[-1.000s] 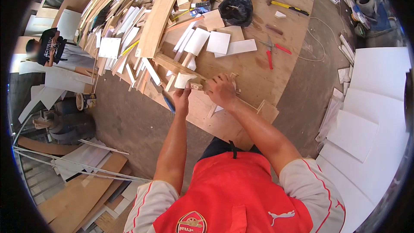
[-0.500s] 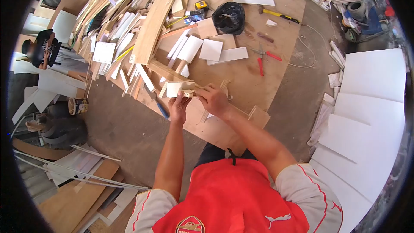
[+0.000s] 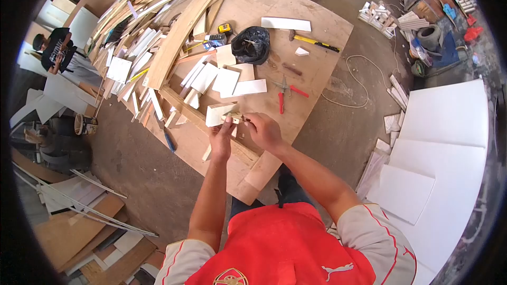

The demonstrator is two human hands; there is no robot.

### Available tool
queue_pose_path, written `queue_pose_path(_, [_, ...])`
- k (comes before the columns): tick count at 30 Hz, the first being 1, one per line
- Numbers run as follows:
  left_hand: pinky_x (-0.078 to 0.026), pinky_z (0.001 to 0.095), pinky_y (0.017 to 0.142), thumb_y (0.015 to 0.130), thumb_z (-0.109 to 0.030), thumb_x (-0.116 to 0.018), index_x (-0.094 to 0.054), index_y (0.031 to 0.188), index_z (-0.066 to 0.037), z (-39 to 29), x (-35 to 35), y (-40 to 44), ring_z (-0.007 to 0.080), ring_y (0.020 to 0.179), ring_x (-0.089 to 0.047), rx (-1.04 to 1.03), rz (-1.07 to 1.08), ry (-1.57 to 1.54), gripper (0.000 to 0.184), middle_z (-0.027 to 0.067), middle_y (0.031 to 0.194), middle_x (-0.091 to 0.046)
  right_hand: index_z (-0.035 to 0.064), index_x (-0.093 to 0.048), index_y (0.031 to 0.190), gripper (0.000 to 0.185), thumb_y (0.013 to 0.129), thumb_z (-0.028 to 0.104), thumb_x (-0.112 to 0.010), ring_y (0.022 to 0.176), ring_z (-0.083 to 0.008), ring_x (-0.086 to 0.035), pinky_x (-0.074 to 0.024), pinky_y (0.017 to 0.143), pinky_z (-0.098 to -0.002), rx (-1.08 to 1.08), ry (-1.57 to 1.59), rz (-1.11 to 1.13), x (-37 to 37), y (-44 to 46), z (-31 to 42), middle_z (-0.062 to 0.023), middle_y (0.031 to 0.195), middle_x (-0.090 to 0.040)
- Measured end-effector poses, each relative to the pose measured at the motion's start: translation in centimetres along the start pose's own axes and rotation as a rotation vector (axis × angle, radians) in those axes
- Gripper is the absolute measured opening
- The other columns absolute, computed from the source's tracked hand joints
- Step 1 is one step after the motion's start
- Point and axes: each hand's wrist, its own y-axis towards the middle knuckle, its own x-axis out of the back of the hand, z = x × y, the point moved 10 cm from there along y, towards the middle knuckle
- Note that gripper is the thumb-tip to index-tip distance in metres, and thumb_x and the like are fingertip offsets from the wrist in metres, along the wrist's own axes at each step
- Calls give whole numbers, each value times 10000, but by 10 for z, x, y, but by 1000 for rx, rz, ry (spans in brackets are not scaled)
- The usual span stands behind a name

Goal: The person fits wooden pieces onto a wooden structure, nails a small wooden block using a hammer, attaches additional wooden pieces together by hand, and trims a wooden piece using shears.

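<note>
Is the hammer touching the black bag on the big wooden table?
Apart. The head camera view shows bare wood of the table between the head of the hammer and the side of the black bag.

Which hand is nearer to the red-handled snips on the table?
The right hand: it is on the near side of the red-handled snips. The left hand is farther off to the left, holding a pale piece.

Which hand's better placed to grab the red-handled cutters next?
Right, I'd say: the right hand is nearer the cutters, which lie just beyond it; the left hand is farther off, holding the white-faced piece.
</note>
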Motion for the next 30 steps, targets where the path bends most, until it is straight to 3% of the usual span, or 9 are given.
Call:
queue_pose_path(6, [-577, 344, 937, 1000, -193, -761, -609, 1332, -65, 50, -34, -43, 176, 1071, -681, 18, -143, 32, 387, 66, 1225, -686, 69, -714, 1159, 256, 908, 56, -665, 931, -381, -706, -555, 774, -484, -6, 42, 86, 49, -26, -30, -153, 1002, -740])
queue_pose_path(13, [-581, 322, 826, 986, -278, -783, -595, 1314, -28, 60, -29, -86, 176, 970, -700, -3, -273, 132, 453, 90, 1154, -697, 81, -743, 1117, 221, 906, 65, -678, 885, -377, -712, -560, 746, -473, 64, 51, 220, 56, -46, -28, -143, 979, -740])
queue_pose_path(19, [-590, 321, 770, 994, -295, -768, -604, 1278, -3, 74, -25, -107, 170, 908, -707, 106, -311, 193, 439, 92, 1096, -711, 106, -752, 1128, 213, 923, 102, -696, 900, -368, -721, -568, 761, -462, 63, 20, 273, 55, -65, -37, -128, 997, -750])
queue_pose_path(24, [-570, 295, 728, 995, -308, -765, -625, 1243, -20, 86, -33, -112, 148, 841, -692, 5, -335, 165, 405, 69, 1042, -713, 108, -753, 1124, 197, 951, 191, -706, 920, -366, -723, -573, 788, -468, 11, 32, 360, 70, -74, -46, -120, 1019, -755])
queue_pose_path(27, [-561, 277, 697, 997, -314, -762, -631, 1231, -57, 92, -58, -105, 122, 802, -678, 14, -339, 194, 371, 46, 1013, -717, 101, -754, 1095, 204, 963, 242, -688, 911, -367, -721, -568, 792, -480, 7, 32, 404, 82, -60, -56, -121, 1018, -752])
queue_pose_path(30, [-584, 292, 717, 996, -325, -762, -616, 1256, -59, 99, -106, -87, 152, 865, -720, 42, -334, 194, 400, 66, 1053, -725, 89, -755, 1080, 182, 945, 199, -703, 887, -364, -719, -566, 766, -472, 57, 37, 329, 112, -33, -82, -131, 998, -747])
